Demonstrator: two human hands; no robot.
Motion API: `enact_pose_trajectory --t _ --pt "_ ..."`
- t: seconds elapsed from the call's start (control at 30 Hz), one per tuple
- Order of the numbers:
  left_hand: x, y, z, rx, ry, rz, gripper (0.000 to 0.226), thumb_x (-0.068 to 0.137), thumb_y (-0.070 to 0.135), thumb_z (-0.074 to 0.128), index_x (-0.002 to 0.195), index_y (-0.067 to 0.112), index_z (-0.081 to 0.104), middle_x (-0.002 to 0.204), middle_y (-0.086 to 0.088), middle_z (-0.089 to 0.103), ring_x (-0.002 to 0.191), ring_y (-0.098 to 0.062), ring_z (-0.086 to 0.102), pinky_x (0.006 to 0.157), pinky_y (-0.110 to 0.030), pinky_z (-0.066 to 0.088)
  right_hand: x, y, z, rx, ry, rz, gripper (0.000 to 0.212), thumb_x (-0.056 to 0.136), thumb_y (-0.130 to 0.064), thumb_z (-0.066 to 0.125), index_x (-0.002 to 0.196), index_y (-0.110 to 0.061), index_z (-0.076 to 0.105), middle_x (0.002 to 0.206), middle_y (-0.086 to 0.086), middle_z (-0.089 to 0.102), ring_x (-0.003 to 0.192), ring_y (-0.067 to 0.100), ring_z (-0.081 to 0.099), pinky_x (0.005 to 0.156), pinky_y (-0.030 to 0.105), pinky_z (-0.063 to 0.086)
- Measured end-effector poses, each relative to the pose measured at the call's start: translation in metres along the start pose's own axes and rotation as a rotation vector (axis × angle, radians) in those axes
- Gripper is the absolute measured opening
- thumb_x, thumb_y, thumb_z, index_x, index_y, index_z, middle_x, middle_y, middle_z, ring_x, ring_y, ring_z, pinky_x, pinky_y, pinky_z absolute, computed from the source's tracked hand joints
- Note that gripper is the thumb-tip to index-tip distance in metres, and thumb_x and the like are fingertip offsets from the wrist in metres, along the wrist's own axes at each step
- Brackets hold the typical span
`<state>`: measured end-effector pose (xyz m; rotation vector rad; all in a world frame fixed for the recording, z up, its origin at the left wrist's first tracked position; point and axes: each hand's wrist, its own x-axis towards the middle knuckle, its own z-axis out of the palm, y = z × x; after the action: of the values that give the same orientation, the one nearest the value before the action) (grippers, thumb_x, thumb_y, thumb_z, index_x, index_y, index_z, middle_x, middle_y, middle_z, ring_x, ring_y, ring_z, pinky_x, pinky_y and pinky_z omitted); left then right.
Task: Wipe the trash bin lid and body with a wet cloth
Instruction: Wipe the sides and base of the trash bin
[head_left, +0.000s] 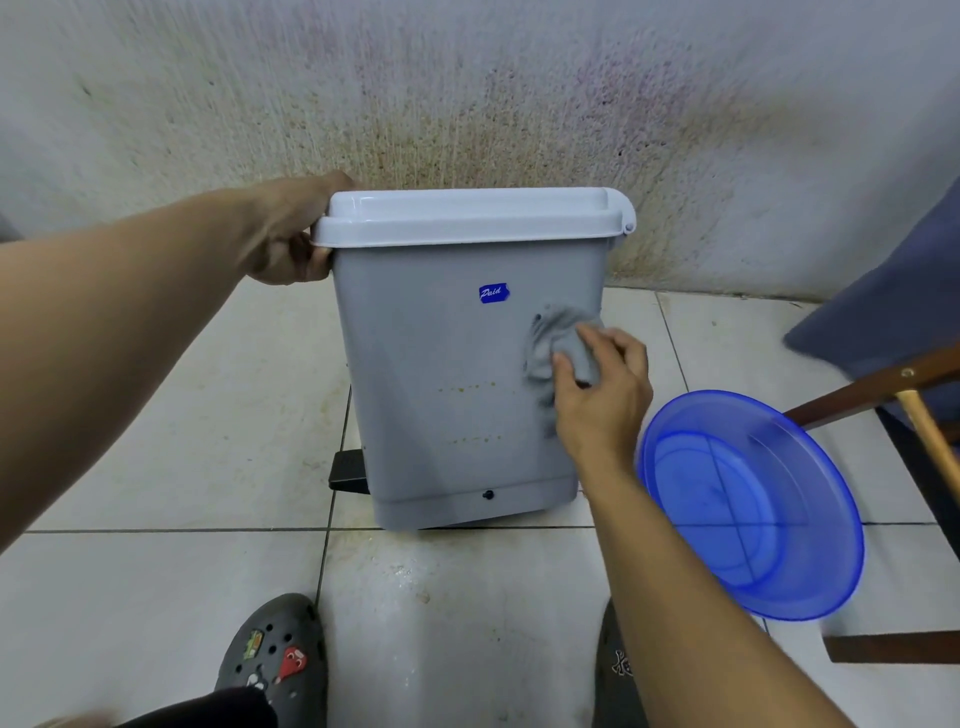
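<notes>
A grey plastic trash bin (447, 405) stands on the tiled floor, tipped slightly so its right base edge is lifted. Its pale lid (467, 215) is closed. A blue sticker and faint brown spots mark the side that faces me. My left hand (291, 239) grips the left rim of the bin just under the lid. My right hand (597, 395) holds a crumpled grey cloth (550, 343) and presses it against the right part of that side. A black pedal (348, 473) sticks out at the bin's lower left.
A blue plastic basin (748, 509) lies on the floor right of the bin, close to my right forearm. Dark wooden furniture legs (878, 384) and blue fabric stand at far right. A stained wall rises just behind the bin. My clog-shod feet (275, 660) are at the bottom.
</notes>
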<state>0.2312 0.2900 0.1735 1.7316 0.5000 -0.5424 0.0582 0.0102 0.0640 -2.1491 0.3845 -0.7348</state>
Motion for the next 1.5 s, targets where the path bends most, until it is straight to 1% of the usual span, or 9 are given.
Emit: enact_pose_trajectory --t 0.17,0.33,0.47,0.63,0.87,0.97,1.1,1.4,1.5 --pt "0.004 -0.003 -0.001 -0.023 0.003 -0.015 0.021 0.079 0.045 0.073 0.089 0.030 0.062 0.073 0.010 0.056 0.053 -0.006 0.050 0.034 -0.014 0.036 0.036 -0.015 0.000 -0.168 -0.118 -0.264 0.030 0.086 -0.024 0.072 0.115 -0.029 0.072 0.124 -0.006 0.054 0.115 0.023 0.045 0.093 0.036 0.046" --pt "0.005 -0.001 0.000 -0.024 0.001 -0.008 0.018 0.084 0.044 0.071 0.081 0.028 0.063 0.071 0.010 0.057 0.048 -0.005 0.052 0.033 -0.014 0.035 0.013 0.001 -0.003 -0.277 -0.188 -0.178 0.039 0.089 -0.023 0.071 0.126 -0.036 0.064 0.132 0.000 0.042 0.110 0.025 0.045 0.076 0.027 0.042" --pt "0.006 -0.001 0.000 -0.048 0.002 -0.010 0.017 0.085 0.044 0.071 0.088 0.029 0.063 0.074 0.010 0.056 0.054 -0.006 0.052 0.035 -0.014 0.036 -0.048 0.031 -0.001 -0.247 -0.264 -0.148 0.051 0.083 -0.005 0.073 0.123 -0.034 0.065 0.128 -0.002 0.045 0.109 0.023 0.046 0.076 0.026 0.045" --pt "0.003 -0.002 0.001 -0.059 -0.010 0.002 0.019 0.085 0.044 0.071 0.096 0.030 0.064 0.077 0.010 0.057 0.055 -0.006 0.052 0.035 -0.014 0.037 -0.100 0.056 -0.004 -0.250 -0.403 -0.094 0.049 0.084 -0.002 0.073 0.122 -0.032 0.065 0.132 -0.007 0.045 0.115 0.017 0.046 0.082 0.036 0.058" --pt "0.002 -0.002 0.004 -0.038 0.002 0.009 0.016 0.086 0.042 0.068 0.090 0.028 0.061 0.073 0.009 0.055 0.054 -0.007 0.050 0.035 -0.014 0.036 -0.010 -0.020 0.001 -0.121 -0.120 -0.142 0.058 0.083 -0.003 0.063 0.139 -0.018 0.054 0.126 0.004 0.062 0.113 0.027 0.053 0.085 0.032 0.048" --pt "0.001 0.000 0.008 -0.020 0.004 0.023 0.019 0.089 0.042 0.066 0.080 0.027 0.058 0.065 0.010 0.052 0.052 -0.006 0.048 0.036 -0.014 0.035 0.022 -0.052 0.007 -0.184 -0.134 -0.376 0.057 0.078 -0.001 0.056 0.134 -0.014 0.058 0.129 0.003 0.059 0.112 0.030 0.048 0.088 0.032 0.044" --pt "0.002 0.000 0.007 -0.026 -0.001 0.025 0.020 0.089 0.042 0.066 0.079 0.027 0.058 0.067 0.009 0.052 0.052 -0.007 0.048 0.036 -0.014 0.035 0.003 -0.040 0.014 -0.264 -0.196 -0.450 0.054 0.078 0.004 0.057 0.127 -0.019 0.065 0.130 0.001 0.057 0.112 0.030 0.046 0.076 0.031 0.047" --pt "0.000 -0.001 0.005 -0.026 -0.006 0.009 0.016 0.086 0.042 0.068 0.085 0.028 0.061 0.071 0.010 0.054 0.054 -0.006 0.050 0.035 -0.014 0.036 -0.112 0.033 0.012 -0.341 -0.478 -0.354 0.061 0.071 0.010 0.074 0.121 -0.026 0.066 0.130 -0.002 0.055 0.117 0.027 0.048 0.066 0.041 0.059" --pt "0.000 -0.001 0.005 -0.021 -0.026 0.026 0.017 0.083 0.044 0.069 0.087 0.029 0.063 0.072 0.011 0.055 0.057 -0.006 0.050 0.036 -0.014 0.035 -0.110 0.029 0.011 -0.310 -0.458 -0.332 0.054 0.075 0.008 0.071 0.120 -0.023 0.068 0.127 -0.002 0.057 0.115 0.027 0.051 0.069 0.042 0.058"
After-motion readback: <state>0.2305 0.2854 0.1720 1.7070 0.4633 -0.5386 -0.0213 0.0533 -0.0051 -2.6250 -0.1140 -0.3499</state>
